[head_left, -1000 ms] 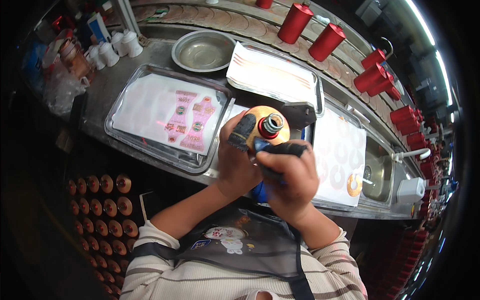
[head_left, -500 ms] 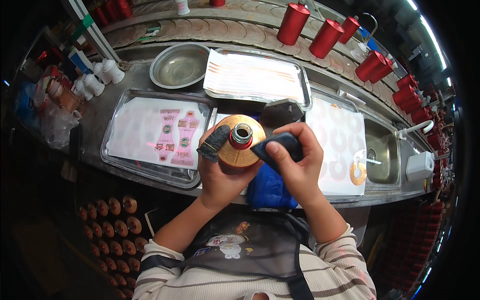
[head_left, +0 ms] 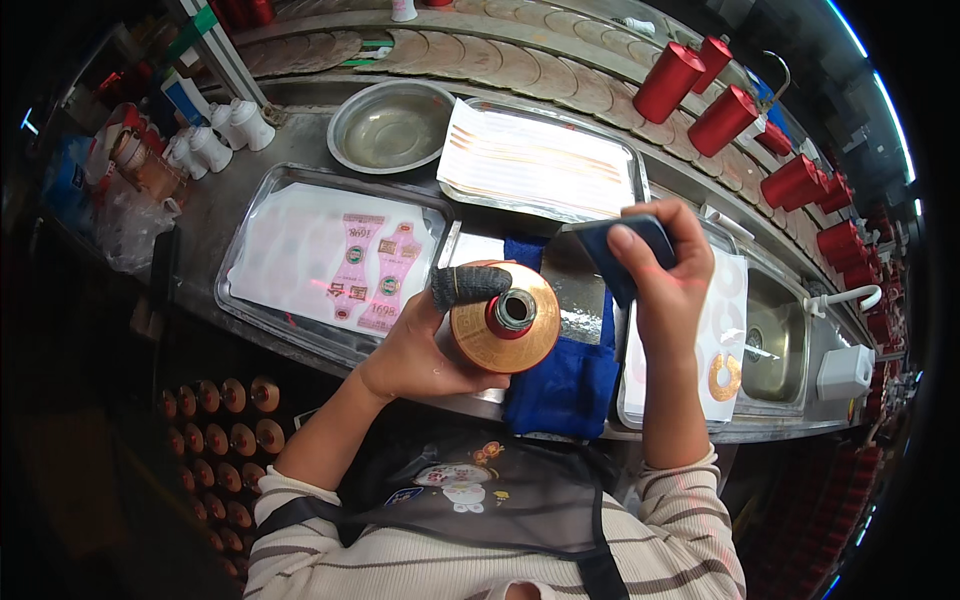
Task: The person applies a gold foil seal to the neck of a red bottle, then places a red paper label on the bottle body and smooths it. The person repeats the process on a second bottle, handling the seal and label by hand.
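Observation:
My left hand (head_left: 425,345) is wrapped round a red bottle (head_left: 487,317), whose open mouth faces up. A gold ring-shaped label (head_left: 535,335) covers the shoulder round its neck. A dark fabric cover (head_left: 468,286) sits on my left thumb, which lies across the label. Raised to the right of the bottle, my right hand (head_left: 672,265) pinches a dark blue flat scraper (head_left: 618,255), apart from the bottle. Below the hands, a blue cloth (head_left: 565,390) lies by a wet grey plate (head_left: 582,290).
Pink printed labels (head_left: 392,275) lie in a left tray (head_left: 235,270). Behind stand a metal bowl (head_left: 385,125) and a tray of strips (head_left: 540,160). Gold ring labels (head_left: 724,375) lie on a right sheet, beside a sink (head_left: 780,350). Red bottles (head_left: 668,82) line a conveyor (head_left: 450,60).
The scraper has left the bottle's gold shoulder and risen to the right with my right hand. My left hand has lowered the bottle slightly. The conveyor's red bottles have shifted right.

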The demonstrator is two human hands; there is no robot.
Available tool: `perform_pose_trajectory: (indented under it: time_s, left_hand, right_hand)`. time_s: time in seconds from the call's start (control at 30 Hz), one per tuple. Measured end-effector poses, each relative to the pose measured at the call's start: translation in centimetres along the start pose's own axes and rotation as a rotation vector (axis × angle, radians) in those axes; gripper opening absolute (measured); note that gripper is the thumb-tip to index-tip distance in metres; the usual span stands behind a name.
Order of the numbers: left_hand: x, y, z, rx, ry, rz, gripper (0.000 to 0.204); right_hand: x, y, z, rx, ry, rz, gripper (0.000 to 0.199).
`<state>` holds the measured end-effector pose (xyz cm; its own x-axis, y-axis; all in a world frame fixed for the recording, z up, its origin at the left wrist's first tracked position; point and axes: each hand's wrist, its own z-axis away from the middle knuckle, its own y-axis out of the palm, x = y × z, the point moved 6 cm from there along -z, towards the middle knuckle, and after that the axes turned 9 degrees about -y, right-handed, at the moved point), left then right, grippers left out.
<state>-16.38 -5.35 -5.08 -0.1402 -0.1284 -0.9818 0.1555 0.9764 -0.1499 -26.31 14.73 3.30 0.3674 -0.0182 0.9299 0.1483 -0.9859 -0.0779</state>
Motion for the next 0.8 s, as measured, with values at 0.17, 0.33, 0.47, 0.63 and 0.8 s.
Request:
perform_pose_trajectory:
  time_s: [0.17, 0.33, 0.47, 0.63, 0.8]
  left_hand:
    - [-1.1, -0.1, -0.1, -0.144, 0.235, -0.001, 0.097]
    - [0.0, 2.4, 1.8, -0.360, 0.246, 0.062, 0.069]
    - [-2.2, 3.2, 3.0, -0.494, 0.323, -0.540, 0.045]
    - [-3.0, 4.1, 4.3, -0.568, 0.255, -0.659, 0.038]
    - [-1.8, 2.9, 2.0, -0.548, 0.037, -0.077, 0.081]
  right_hand:
    - [1.4, 1.8, 3.8, 0.304, 0.058, 0.050, 0.028]
    - [-0.2, 1.5, 3.8, 0.241, 0.017, 0.114, 0.025]
    - [-0.8, 1.4, 3.6, 0.218, 0.035, 0.113, 0.025]
    - [-0.2, 1.4, 3.3, 0.186, 0.115, 0.015, 0.023]
    - [1.0, 1.4, 3.6, 0.221, 0.096, -0.016, 0.024]
